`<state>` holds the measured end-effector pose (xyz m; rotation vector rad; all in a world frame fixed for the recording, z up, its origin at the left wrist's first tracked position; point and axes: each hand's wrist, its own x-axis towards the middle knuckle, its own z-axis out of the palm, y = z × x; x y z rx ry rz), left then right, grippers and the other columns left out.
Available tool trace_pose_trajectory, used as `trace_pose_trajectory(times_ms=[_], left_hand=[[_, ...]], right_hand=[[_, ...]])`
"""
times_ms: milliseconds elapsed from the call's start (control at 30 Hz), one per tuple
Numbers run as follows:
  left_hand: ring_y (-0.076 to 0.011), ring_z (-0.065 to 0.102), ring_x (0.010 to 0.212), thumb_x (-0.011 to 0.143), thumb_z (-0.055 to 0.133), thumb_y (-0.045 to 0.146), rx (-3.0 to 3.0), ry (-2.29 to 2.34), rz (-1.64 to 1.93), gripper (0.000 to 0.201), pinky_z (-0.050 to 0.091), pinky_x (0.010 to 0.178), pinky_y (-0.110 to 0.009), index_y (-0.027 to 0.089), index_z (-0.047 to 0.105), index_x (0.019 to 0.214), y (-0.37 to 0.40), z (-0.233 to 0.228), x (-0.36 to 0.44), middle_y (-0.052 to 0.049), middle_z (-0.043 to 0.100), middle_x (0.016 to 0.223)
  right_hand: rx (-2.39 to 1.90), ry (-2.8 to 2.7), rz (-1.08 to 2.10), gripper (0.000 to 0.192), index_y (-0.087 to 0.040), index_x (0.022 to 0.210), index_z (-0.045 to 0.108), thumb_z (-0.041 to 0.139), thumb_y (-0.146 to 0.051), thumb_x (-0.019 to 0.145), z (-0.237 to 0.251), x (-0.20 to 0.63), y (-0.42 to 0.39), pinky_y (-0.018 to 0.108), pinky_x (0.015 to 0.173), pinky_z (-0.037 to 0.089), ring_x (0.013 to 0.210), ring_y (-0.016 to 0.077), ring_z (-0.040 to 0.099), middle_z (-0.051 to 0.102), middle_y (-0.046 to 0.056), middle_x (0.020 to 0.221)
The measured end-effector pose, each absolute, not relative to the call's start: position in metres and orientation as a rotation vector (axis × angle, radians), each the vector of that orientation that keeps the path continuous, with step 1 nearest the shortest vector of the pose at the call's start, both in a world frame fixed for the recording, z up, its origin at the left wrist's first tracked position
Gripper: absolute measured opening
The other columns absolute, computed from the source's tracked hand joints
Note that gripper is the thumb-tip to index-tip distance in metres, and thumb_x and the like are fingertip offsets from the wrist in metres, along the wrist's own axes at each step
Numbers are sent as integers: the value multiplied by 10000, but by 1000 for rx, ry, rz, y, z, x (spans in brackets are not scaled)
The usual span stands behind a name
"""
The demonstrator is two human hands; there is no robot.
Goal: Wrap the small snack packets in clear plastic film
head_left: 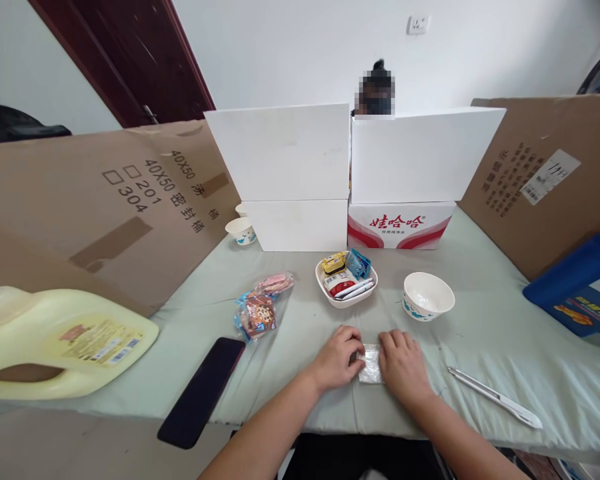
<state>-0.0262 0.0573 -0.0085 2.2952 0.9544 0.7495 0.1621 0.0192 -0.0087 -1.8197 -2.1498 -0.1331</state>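
Note:
On the table in front of me lies a small, flat, shiny clear plastic packet [371, 371]. My left hand [336, 360] has its thumb and fingers closed on the packet's left edge. At the opposite edge, my right hand [405, 365] presses its fingers together over the packet; its thumb is hidden. Just beyond them stands a white bowl [320, 279] holding several packaged items: a yellow packet [335, 263], a blue packet [359, 264] and a red-and-white packet [340, 284]. A round white paper bowl [428, 297] with a blue-green pattern stands to its right.
Left are wrapped snacks [260, 315], a dark phone [203, 392] and a yellow jug [75, 337]. Right are a white-handled knife-like tool [497, 397] and a blue container [580, 287]. White boxes [300, 223] stand behind, cardboard [180, 213] at the side. A person's head shows beyond.

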Motion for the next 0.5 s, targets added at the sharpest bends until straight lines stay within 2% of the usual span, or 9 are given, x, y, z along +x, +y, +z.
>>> trace_pose_trajectory(times_ms=[133,200,300,367,500], left_hand=[[-227,521,1008,737,701,164,2307,944,729,218,465,921,-385,182,668,951,59,-9,-26,-76,577,1058],[-222,524,1006,750,694,173,2315,926,736,208,467,922,-380,178,671,956,60,-9,-26,-76,578,1052],[-204,541,994,785,619,125,2310,919,787,165,476,907,-357,180,677,930,62,-11,-31,-70,585,1031],[-192,554,989,796,521,51,2290,966,849,226,479,905,-350,184,673,898,64,-14,-36,-66,593,1020],[-199,561,993,768,435,-14,2287,1058,908,315,479,905,-369,186,650,882,66,-18,-39,-69,600,1022]], right_hand=[[-1612,-2067,-228,268,-152,1067,581,427,-74,862,-10,176,12,450,913,416,1142,292,488,589,144,1138],[-1367,-2197,-143,287,-166,1107,572,426,-80,874,-13,167,7,423,984,406,1224,256,453,586,120,1189],[-1259,-2281,-72,294,-166,1116,562,453,-63,863,-21,148,-3,374,984,425,1148,214,515,601,96,1176],[-1329,-2270,-85,287,-168,1098,561,488,-53,845,-27,141,-14,363,964,430,1095,210,536,605,87,1158],[-1366,-2443,27,125,-210,904,578,567,-110,830,-28,155,-33,302,799,443,871,177,555,612,23,937]])
